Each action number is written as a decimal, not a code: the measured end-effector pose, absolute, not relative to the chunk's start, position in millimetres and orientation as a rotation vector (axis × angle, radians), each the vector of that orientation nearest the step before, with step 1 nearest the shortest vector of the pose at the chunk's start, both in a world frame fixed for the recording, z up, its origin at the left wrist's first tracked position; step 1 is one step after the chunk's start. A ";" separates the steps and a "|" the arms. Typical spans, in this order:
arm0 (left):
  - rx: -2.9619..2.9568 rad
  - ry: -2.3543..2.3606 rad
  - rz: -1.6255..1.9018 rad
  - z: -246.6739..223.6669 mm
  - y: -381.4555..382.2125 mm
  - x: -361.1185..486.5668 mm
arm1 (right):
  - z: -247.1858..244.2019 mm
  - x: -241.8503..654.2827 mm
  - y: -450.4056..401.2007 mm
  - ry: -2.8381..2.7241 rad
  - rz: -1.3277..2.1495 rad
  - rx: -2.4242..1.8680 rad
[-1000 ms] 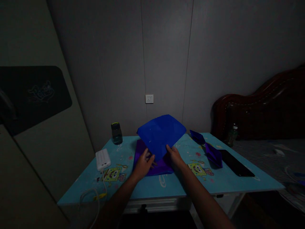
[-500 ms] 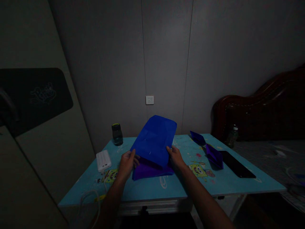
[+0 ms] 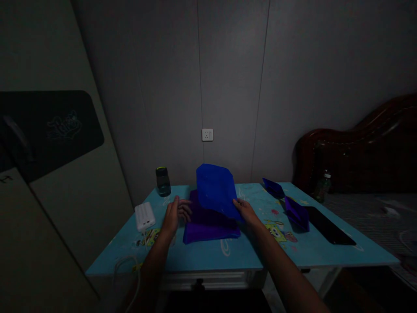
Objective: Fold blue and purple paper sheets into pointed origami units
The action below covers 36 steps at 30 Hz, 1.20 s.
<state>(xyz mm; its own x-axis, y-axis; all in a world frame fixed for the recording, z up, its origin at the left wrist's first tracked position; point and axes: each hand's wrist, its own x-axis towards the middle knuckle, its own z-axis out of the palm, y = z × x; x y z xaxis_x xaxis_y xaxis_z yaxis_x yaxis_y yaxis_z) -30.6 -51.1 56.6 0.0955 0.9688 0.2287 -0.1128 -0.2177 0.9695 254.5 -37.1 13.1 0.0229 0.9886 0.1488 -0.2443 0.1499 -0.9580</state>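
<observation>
Two folded pieces lie aside; our right hand pinches an opened-out blue sheet above the purple stack, our left hand loosely spread.

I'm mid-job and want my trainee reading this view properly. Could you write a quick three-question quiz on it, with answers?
1. Which holds the blue sheet? A) left hand only; B) right hand only; C) both hands.
2. True or false: the purple paper lies on the table, beneath the raised blue sheet.
3. Fill in: the white power bank lies toward the table's ____ side.
Key: 1 B; 2 true; 3 left.
</observation>
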 end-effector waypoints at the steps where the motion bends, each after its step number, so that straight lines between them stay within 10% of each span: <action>1: 1.274 0.908 1.316 60.5 -45.6 -33.8 | 15.2 254.2 -40.4 -1.125 1.259 -0.915; 23: 1.579 1.420 1.784 66.8 8.9 -50.4 | 21.4 257.2 -53.7 -1.372 1.396 -0.983; 36: 2.132 1.668 1.495 54.7 17.9 -26.3 | 0.9 256.4 -29.3 -1.383 0.938 -1.263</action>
